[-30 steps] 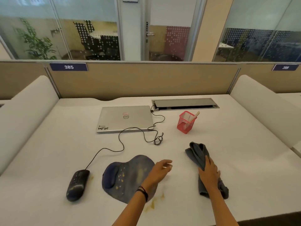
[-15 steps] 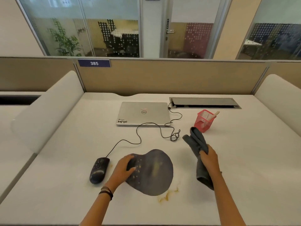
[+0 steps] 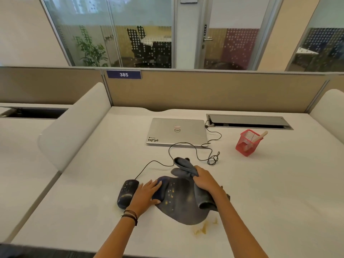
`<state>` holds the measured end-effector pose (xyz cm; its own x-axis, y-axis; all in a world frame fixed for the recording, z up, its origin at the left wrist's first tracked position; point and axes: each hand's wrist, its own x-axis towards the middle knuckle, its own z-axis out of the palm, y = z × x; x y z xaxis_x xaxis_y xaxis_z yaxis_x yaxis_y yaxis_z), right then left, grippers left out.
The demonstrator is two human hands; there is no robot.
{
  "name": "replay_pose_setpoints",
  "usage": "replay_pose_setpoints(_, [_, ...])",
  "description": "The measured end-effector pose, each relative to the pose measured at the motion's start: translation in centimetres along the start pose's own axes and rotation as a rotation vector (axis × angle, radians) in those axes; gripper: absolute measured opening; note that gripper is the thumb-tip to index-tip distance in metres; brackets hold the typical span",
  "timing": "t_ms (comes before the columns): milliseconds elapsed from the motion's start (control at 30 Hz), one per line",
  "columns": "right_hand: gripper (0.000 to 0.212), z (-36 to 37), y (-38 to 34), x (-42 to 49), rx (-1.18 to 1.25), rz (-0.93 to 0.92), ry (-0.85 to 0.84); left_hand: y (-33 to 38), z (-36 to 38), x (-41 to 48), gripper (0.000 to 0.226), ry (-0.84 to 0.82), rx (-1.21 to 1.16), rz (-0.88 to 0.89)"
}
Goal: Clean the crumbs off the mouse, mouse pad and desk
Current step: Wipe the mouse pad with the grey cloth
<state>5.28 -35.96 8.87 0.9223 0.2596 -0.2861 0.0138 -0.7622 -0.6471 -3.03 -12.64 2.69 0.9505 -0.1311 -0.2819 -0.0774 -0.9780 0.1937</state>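
A dark mouse pad (image 3: 178, 205) with yellow crumbs on it lies on the white desk (image 3: 270, 192). My left hand (image 3: 147, 196) lies flat on the pad's wrist rest at its left end, fingers straight. A black wired mouse (image 3: 126, 192) sits just left of that hand, with crumbs beside it. My right hand (image 3: 204, 181) grips a grey cloth (image 3: 184, 169) and holds it on the pad's right side; part of the cloth hangs down under my wrist. Yellow crumbs (image 3: 202, 229) lie on the desk below the pad.
A closed silver laptop (image 3: 176, 131) lies behind the pad, and the mouse cable (image 3: 212, 159) coils beside it. A red mesh pen cup (image 3: 247, 142) stands at the right. A cable hatch (image 3: 249, 121) is set in the desk's back. White dividers flank the desk.
My right hand has carried the grey cloth left from beside the pad onto its right side. My left hand has stayed on the pad's left end.
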Motion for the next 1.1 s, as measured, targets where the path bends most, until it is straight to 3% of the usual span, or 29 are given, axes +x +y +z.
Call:
replay_pose_setpoints(333, [0.034,4.0,-2.1,2.1,-0.196,0.001,-0.091,1.2,-0.3,0.2,0.07,0.005,0.036,-0.063])
replay_pose_setpoints(533, [0.063,4.5,-2.4,2.7,-0.367,-0.033,-0.091,1.1,-0.5,0.4,0.071,-0.016,0.01,-0.071])
replay_pose_setpoints(633, [0.048,5.0,-2.5,3.0,-0.43,-0.045,-0.068,1.0,-0.4,0.4,0.071,-0.017,0.005,-0.073])
replay_pose_setpoints(800, [0.032,5.4,-2.0,3.4,-0.322,-0.024,0.004,0.8,-0.3,0.3,0.07,-0.016,0.03,-0.059])
replay_pose_setpoints(967, [0.032,5.2,-2.3,3.5,-0.262,-0.059,-0.111,0.9,-0.4,0.2,0.07,-0.013,0.061,-0.055])
replay_pose_setpoints(1100, [0.039,5.5,-2.4,3.1,-0.355,-0.113,-0.179,0.9,-0.5,0.2,0.069,-0.014,0.061,-0.059])
